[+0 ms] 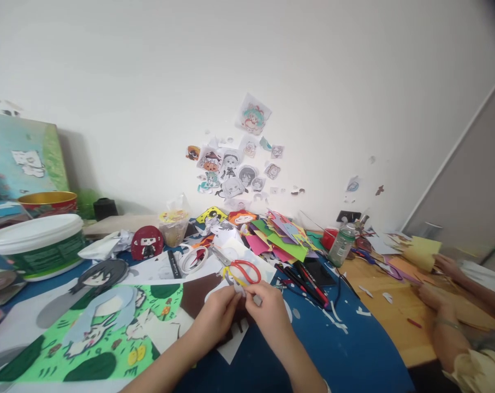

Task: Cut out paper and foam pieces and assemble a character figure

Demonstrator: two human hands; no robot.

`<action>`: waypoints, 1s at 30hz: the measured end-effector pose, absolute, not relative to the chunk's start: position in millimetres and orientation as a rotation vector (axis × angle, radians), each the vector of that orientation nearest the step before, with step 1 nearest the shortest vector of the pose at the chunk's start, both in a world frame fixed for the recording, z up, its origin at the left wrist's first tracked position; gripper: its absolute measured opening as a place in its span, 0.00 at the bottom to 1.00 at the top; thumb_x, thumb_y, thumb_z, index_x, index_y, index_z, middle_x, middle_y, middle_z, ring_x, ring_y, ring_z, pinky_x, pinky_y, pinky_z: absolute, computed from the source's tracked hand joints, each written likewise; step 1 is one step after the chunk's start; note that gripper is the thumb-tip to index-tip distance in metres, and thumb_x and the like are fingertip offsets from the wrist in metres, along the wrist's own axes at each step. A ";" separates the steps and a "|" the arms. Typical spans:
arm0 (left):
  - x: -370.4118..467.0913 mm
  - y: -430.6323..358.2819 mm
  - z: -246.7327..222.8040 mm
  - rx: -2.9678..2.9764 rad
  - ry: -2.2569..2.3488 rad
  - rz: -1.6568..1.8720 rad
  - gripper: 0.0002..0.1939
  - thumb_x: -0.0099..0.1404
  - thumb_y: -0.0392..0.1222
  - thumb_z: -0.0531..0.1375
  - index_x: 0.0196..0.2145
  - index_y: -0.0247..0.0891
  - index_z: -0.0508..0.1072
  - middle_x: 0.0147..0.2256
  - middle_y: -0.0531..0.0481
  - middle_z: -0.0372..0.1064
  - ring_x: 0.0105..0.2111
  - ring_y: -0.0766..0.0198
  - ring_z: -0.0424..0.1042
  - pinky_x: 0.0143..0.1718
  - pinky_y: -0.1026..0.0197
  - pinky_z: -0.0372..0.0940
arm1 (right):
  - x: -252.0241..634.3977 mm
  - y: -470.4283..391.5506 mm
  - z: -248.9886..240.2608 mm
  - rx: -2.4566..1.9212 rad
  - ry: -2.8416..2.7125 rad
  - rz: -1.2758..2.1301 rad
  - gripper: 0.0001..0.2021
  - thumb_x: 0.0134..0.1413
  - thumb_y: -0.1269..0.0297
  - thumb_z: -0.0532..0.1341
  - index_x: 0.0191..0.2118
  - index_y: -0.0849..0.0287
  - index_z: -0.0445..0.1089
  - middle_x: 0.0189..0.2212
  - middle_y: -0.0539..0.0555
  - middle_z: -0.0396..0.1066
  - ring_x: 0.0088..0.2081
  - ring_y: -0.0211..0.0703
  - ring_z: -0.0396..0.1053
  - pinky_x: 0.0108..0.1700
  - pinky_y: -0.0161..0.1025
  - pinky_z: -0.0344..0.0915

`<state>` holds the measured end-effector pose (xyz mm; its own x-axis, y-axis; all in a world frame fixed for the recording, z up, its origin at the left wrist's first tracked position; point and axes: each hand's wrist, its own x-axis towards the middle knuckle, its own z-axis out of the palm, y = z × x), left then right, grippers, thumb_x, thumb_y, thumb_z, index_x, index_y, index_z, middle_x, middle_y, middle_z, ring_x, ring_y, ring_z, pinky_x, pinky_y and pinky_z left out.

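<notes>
Close together at the middle of the desk, my left hand [219,312] and my right hand [269,307] both have their fingertips pinched. Between them shows a small white piece of paper [239,289], partly hidden by the fingers. Just beyond my fingers lie scissors [247,269] with red and yellow handles, blades pointing up and left. Under the hands is a dark brown sheet [195,295]. Left of my left hand, a green painted sheet [100,364] carries paper cut-out figures, including one with light blue hair [80,323].
A white-lidded tub [34,232] stands at left. Coloured papers [278,243] pile against the wall. Markers [306,286], paper scraps [339,322] and a glass jar [343,244] lie or stand to the right. Another person's hands [433,297] handle paper at a wooden table [388,333].
</notes>
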<state>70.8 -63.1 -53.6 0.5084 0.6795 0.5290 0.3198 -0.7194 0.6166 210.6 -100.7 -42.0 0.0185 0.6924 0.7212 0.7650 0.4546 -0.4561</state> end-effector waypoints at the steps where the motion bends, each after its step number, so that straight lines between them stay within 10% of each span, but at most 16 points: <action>1: 71.1 -63.1 -53.2 2.293 0.835 1.086 0.14 0.65 0.39 0.46 0.23 0.37 0.63 0.23 0.53 0.65 0.24 0.68 0.62 0.27 0.67 0.58 | 211.8 -100.7 -41.2 -1.282 -1.698 -0.042 0.12 0.42 0.75 0.52 0.26 0.60 0.74 0.22 0.55 0.73 0.25 0.42 0.71 0.29 0.35 0.67; 21: 68.2 -67.5 -31.1 1.404 0.566 0.845 0.15 0.59 0.51 0.55 0.25 0.35 0.65 0.19 0.52 0.68 0.19 0.67 0.67 0.24 0.63 0.63 | 351.1 -138.9 -55.7 -2.258 -1.470 -0.602 0.12 0.50 0.68 0.55 0.18 0.58 0.64 0.21 0.58 0.67 0.28 0.52 0.65 0.25 0.40 0.57; 25: 66.8 -66.8 -28.6 1.195 0.494 0.820 0.13 0.59 0.48 0.56 0.25 0.34 0.65 0.19 0.52 0.68 0.17 0.67 0.67 0.22 0.64 0.62 | 343.2 -135.3 -63.8 -2.040 -1.555 -0.670 0.16 0.42 0.79 0.54 0.38 0.62 0.70 0.38 0.63 0.70 0.37 0.54 0.66 0.34 0.45 0.64; 30: 65.0 -68.1 -26.3 1.074 0.415 0.730 0.13 0.60 0.45 0.56 0.23 0.33 0.65 0.19 0.51 0.66 0.18 0.67 0.66 0.21 0.64 0.62 | 263.6 -126.3 -39.6 -1.346 -1.930 -0.455 0.18 0.49 0.69 0.58 0.49 0.57 0.64 0.45 0.57 0.67 0.46 0.50 0.63 0.45 0.45 0.63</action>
